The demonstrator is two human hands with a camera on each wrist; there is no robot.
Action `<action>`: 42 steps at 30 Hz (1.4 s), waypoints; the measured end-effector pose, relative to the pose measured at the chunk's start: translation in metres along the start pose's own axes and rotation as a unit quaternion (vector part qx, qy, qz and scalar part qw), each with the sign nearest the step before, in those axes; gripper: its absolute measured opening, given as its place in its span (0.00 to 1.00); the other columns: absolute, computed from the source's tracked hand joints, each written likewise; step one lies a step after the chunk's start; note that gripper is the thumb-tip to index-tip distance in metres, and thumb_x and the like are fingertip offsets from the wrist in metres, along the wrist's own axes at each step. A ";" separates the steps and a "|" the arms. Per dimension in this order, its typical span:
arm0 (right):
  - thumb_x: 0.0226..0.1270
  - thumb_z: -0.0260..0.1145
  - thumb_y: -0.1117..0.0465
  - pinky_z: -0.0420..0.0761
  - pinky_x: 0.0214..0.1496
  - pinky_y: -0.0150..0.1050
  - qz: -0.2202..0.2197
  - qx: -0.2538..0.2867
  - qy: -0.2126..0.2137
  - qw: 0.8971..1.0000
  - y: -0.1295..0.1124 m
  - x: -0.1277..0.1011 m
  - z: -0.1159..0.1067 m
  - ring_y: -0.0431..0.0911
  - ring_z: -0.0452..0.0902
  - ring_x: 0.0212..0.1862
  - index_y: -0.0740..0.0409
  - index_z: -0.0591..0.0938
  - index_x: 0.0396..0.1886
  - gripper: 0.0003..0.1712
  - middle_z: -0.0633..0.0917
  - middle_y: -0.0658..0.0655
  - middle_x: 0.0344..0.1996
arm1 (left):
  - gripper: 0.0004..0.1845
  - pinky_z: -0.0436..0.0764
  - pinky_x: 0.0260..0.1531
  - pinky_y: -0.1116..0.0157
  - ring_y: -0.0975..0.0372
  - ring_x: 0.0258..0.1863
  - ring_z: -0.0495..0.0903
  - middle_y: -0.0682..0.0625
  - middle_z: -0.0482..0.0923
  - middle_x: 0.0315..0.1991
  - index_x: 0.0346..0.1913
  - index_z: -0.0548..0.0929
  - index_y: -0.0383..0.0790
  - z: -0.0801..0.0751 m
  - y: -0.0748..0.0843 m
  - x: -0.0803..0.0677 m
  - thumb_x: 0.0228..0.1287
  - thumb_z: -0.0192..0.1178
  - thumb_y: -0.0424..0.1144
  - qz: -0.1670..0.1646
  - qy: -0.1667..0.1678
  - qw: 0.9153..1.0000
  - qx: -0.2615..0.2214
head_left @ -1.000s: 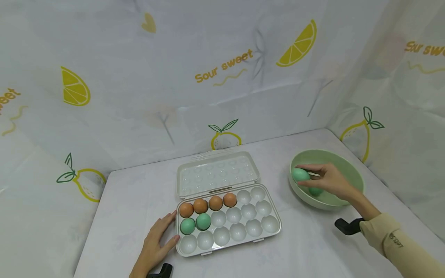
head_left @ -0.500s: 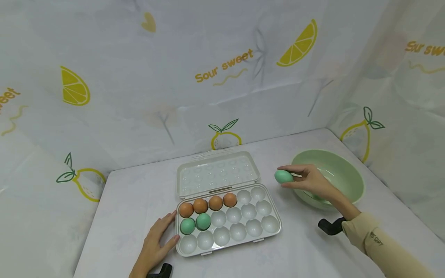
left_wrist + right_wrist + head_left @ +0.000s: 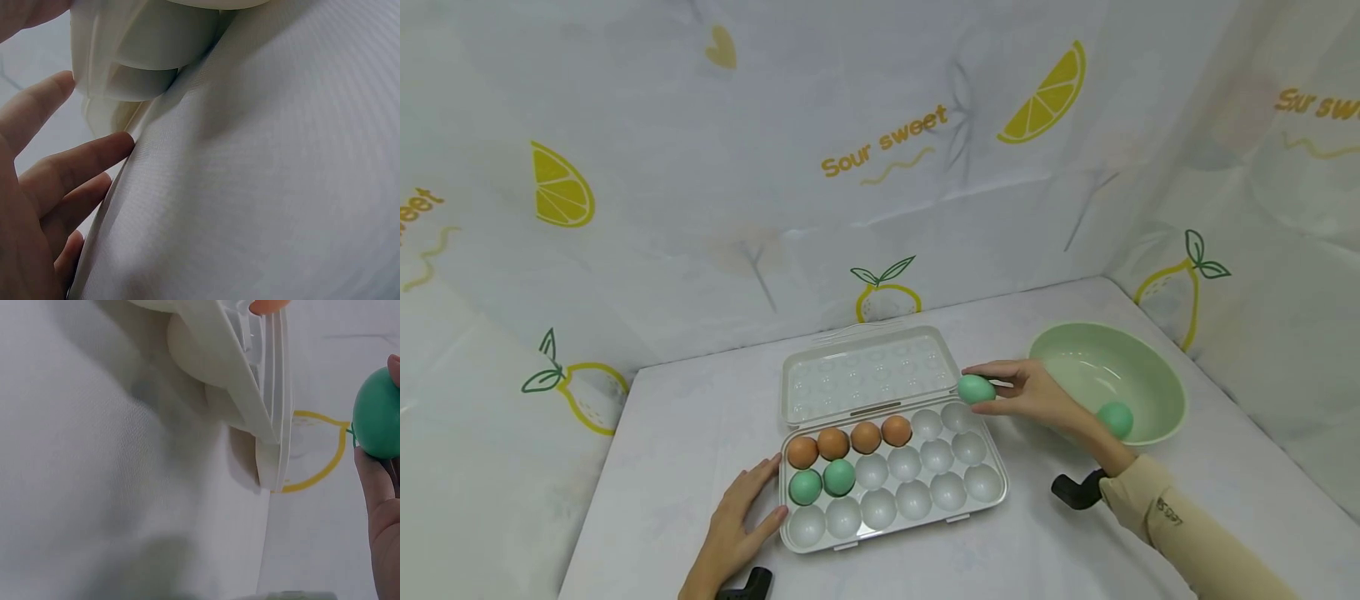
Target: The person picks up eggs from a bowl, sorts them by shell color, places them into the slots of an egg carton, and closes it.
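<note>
Head view high above; both wrist views close beside the egg tray (image 3: 891,467).

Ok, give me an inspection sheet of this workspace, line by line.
Surface: white table, covered in cloth.
Job's things: open egg tray with four brown eggs in its far row and two green eggs in the middle row; other cups unfilled. Carried green egg above the tray's far right corner. Green bowl holds one more green egg.
Clutter: nothing seen.
Grippers: left hand rests flat against the tray's left end; right hand pinches the carried green egg.
Cables: nothing seen.
Surroundings: lemon-print curtain on three sides.
</note>
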State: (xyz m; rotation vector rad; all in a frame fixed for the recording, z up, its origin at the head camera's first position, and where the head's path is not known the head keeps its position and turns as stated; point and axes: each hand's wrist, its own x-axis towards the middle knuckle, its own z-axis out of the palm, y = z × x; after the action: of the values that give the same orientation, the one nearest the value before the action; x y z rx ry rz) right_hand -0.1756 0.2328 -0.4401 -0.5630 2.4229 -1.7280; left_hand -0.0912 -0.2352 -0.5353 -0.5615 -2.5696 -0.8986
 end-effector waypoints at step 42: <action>0.57 0.78 0.68 0.82 0.64 0.33 -0.052 0.088 -0.105 0.989 -0.020 0.034 0.091 0.31 0.81 0.58 0.71 0.80 0.62 0.32 0.83 0.71 0.61 | 0.38 0.48 0.74 0.85 0.45 0.62 0.76 0.41 0.82 0.63 0.71 0.77 0.46 0.001 -0.002 0.000 0.52 0.73 0.39 0.003 0.001 1.000 0.005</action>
State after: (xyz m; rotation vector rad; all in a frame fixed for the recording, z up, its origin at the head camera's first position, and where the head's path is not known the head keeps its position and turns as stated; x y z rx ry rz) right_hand -0.1752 0.1340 -0.4488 -0.8163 2.1077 -1.7976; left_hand -0.0929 -0.2359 -0.5373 -0.5640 -2.5673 -0.8843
